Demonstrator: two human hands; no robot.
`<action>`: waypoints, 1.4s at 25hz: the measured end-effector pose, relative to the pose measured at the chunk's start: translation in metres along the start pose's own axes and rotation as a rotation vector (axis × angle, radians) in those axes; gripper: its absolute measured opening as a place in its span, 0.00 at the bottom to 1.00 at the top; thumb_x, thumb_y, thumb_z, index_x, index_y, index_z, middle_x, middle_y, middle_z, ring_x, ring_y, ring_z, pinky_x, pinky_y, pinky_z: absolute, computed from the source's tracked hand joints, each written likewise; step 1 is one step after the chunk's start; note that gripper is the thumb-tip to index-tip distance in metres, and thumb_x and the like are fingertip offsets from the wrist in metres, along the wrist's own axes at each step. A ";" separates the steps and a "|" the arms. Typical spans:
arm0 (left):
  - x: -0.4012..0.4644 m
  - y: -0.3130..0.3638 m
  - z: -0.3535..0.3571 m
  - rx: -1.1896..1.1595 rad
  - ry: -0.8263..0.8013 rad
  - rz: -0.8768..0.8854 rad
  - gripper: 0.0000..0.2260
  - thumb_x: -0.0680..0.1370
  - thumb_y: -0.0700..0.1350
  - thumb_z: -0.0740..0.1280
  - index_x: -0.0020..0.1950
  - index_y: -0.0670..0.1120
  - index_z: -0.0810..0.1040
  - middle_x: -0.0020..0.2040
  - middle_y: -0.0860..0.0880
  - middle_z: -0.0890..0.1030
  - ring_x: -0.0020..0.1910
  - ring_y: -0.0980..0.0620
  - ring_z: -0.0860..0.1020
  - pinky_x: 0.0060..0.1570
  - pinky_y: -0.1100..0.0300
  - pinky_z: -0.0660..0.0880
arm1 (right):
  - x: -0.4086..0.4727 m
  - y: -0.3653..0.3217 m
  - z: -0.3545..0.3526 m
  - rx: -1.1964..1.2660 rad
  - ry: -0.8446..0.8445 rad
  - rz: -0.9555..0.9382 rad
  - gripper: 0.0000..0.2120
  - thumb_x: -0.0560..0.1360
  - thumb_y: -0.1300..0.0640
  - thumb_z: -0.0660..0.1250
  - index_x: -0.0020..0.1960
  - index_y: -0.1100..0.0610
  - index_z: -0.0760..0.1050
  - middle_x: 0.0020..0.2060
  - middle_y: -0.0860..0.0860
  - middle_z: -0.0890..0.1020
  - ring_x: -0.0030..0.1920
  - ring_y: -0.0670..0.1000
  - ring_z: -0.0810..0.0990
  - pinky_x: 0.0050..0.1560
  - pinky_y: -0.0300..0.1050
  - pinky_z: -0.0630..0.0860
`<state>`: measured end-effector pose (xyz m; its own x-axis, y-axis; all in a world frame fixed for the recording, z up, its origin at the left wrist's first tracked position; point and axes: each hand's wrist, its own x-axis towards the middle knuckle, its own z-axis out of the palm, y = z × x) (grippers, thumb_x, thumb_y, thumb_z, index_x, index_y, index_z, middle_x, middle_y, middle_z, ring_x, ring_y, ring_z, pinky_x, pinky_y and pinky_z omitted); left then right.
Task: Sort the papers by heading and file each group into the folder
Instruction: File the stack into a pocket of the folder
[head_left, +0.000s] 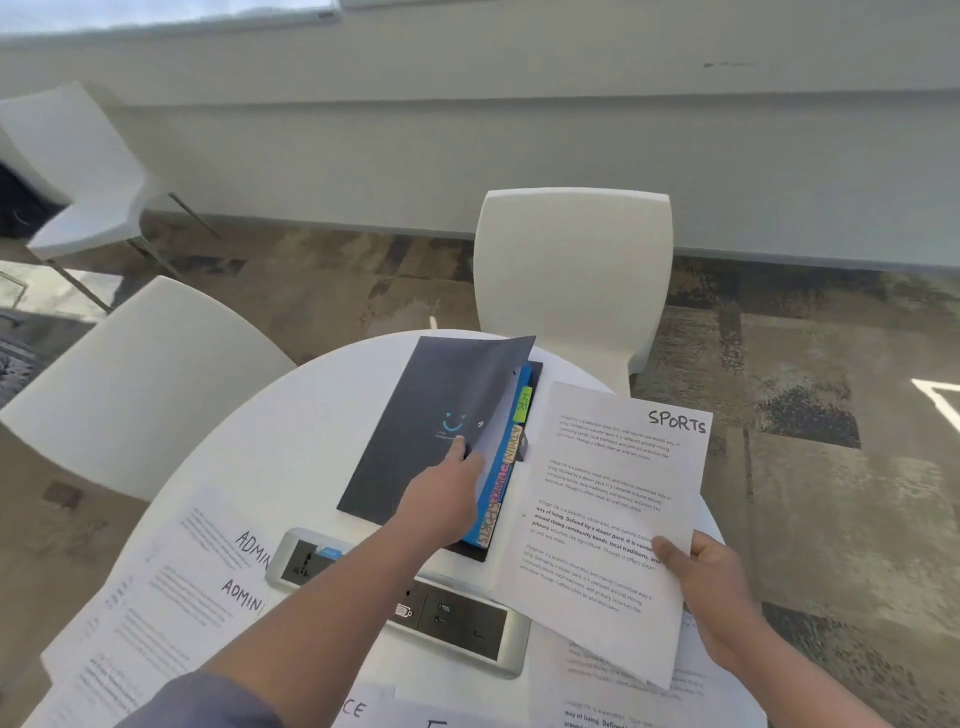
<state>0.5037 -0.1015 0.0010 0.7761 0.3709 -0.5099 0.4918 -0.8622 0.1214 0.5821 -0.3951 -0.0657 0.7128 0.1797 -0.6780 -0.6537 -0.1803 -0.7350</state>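
Left hand (444, 491) pinches the folder (415, 431) cover, lifting it; right hand (711, 582) grips the SPORTS sheet (608, 499), just right of the left fingers. Risk: the cover slips shut, or the sheet goes behind the wrong tab (523, 405), since the SPORTS tab sits under the left wrist.

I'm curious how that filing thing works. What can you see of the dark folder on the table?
The folder lies on the round white table, beyond the socket panel. Its dark grey cover, seemingly thin card or plastic, bears a small blue smile mark and is lifted partway open by the left hand, which pinches its edge. Inside are blue dividers with coloured tabs down the right side, reading HR, ADMIN and SPORTS; one between is unclear. The SPORTS sheet, gripped by the right hand, overlaps the tab side.
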 end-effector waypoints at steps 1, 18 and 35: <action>-0.006 -0.004 -0.009 0.021 0.027 -0.006 0.20 0.81 0.37 0.64 0.72 0.48 0.65 0.84 0.49 0.54 0.49 0.46 0.83 0.41 0.57 0.77 | -0.005 -0.002 0.000 0.002 0.004 -0.005 0.07 0.82 0.63 0.67 0.56 0.60 0.82 0.47 0.56 0.89 0.50 0.62 0.87 0.49 0.57 0.82; -0.275 -0.121 -0.021 -0.520 0.403 0.063 0.22 0.82 0.38 0.56 0.76 0.49 0.73 0.73 0.49 0.76 0.70 0.47 0.75 0.70 0.57 0.69 | -0.231 0.013 0.091 -0.073 0.144 -0.276 0.05 0.82 0.63 0.66 0.53 0.59 0.81 0.46 0.53 0.86 0.48 0.58 0.85 0.50 0.54 0.81; -0.374 -0.133 0.077 -0.814 0.296 -0.026 0.37 0.72 0.61 0.76 0.78 0.52 0.70 0.77 0.53 0.72 0.74 0.52 0.71 0.67 0.60 0.68 | -0.326 0.088 0.105 -0.216 0.063 -0.266 0.07 0.81 0.63 0.65 0.49 0.57 0.82 0.46 0.52 0.87 0.46 0.55 0.85 0.39 0.47 0.80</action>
<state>0.1172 -0.1519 0.1102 0.7759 0.5590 -0.2924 0.5529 -0.3792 0.7420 0.2658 -0.3677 0.0895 0.8697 0.1895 -0.4557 -0.3783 -0.3370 -0.8622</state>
